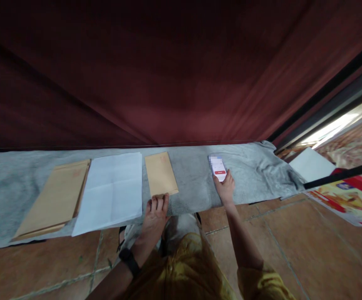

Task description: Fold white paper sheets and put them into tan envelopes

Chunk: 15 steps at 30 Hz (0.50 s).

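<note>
My left hand (156, 211) lies with its fingertips on the near end of a small brown envelope (161, 171), its fingers laid out rather than gripping. Around the near end of a phone (218, 167), my right hand (225, 187) has its thumb on one side and fingers on the other. The phone's lit screen shows a red button, and its upper part is blurred. Left of the small envelope is a stack of white paper (112, 189) with fold creases. Larger brown envelopes (57, 196) are stacked farther left.
A grey cloth (189, 183) covers the long narrow surface. Dark red fabric (181, 83) hangs along its far side. At right are a dark bar (343, 175), a white sheet (312, 163) and a colourful printed package (353, 200). Brown floor tiles (281, 241) lie below.
</note>
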{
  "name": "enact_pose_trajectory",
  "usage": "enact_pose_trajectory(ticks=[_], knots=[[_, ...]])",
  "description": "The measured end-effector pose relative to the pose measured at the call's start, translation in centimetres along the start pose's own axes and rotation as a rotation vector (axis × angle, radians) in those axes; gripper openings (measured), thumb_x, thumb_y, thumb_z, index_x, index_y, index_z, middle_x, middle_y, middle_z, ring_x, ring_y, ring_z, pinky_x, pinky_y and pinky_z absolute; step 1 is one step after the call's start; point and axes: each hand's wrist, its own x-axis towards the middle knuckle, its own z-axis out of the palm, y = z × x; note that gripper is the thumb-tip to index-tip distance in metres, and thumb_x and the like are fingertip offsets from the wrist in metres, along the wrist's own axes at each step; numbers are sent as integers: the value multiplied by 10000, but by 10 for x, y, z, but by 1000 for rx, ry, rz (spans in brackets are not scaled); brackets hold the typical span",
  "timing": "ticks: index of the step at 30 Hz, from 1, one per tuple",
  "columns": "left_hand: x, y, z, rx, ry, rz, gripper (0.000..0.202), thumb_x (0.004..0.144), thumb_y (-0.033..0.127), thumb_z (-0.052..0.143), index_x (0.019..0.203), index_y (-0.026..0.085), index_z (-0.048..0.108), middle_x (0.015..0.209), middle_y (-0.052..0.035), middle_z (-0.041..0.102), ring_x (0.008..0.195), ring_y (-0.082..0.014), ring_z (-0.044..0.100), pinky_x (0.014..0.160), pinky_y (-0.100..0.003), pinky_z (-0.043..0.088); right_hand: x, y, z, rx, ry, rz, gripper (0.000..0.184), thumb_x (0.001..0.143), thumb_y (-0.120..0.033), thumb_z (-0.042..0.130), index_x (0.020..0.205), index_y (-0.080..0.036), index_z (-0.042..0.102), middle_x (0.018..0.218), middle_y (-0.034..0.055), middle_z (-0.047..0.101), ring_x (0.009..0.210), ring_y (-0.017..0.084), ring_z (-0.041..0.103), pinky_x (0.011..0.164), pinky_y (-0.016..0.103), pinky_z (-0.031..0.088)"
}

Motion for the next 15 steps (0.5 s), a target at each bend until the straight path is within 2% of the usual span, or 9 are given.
enact_pose_trajectory(ticks=[4, 6, 9, 12, 13, 15], knots=[[0, 1, -6, 50, -32, 3, 738, 882, 250, 673, 1548, 91, 397, 1375, -218, 568, 1308, -361, 496, 1098, -501, 406, -15, -11, -6, 24, 38, -95, 712, 968, -508, 416, 1569, -142, 310, 1612, 210, 318, 1487, 361, 284, 1175, 609, 274], [0, 1, -7, 45, -30, -2, 733, 880, 234, 665, 1546, 87, 398, 1385, -223, 560, 1311, -361, 494, 1103, -502, 403, -35, -26, -5, 81, 0, -209, 653, 990, -455, 411, 1576, -182, 317, 1634, 177, 292, 1510, 341, 261, 1184, 614, 276], [0, 3, -4, 26, -21, -11, 702, 892, 208, 623, 1547, 96, 398, 1389, -229, 558, 1330, -358, 486, 1106, -520, 404, -77, -61, 4, 155, -200, -452, 582, 1025, -347, 375, 1598, -290, 291, 1637, 84, 344, 1524, 285, 283, 1197, 599, 301], [-1, 2, 1, 72, -18, -12, 631, 906, 142, 537, 1528, 107, 436, 1384, -214, 576, 1342, -347, 489, 1108, -529, 411, -120, -99, 17, 166, -471, -699, 588, 1034, -348, 417, 1607, -280, 302, 1614, 46, 418, 1513, 250, 334, 1243, 522, 288], [-2, 2, 4, 96, -17, -8, 603, 904, 108, 505, 1506, 103, 469, 1378, -210, 586, 1342, -344, 495, 1112, -527, 413, -130, -109, 21, 152, -538, -747, 596, 1038, -359, 427, 1611, -261, 297, 1613, 43, 423, 1508, 242, 348, 1256, 500, 274], [-4, 0, 9, 120, -9, 3, 568, 896, 53, 455, 1457, 88, 534, 1369, -210, 600, 1347, -343, 499, 1126, -527, 408, -144, -121, 27, 114, -582, -741, 596, 1051, -349, 405, 1618, -220, 279, 1625, 54, 404, 1501, 229, 368, 1266, 476, 260]])
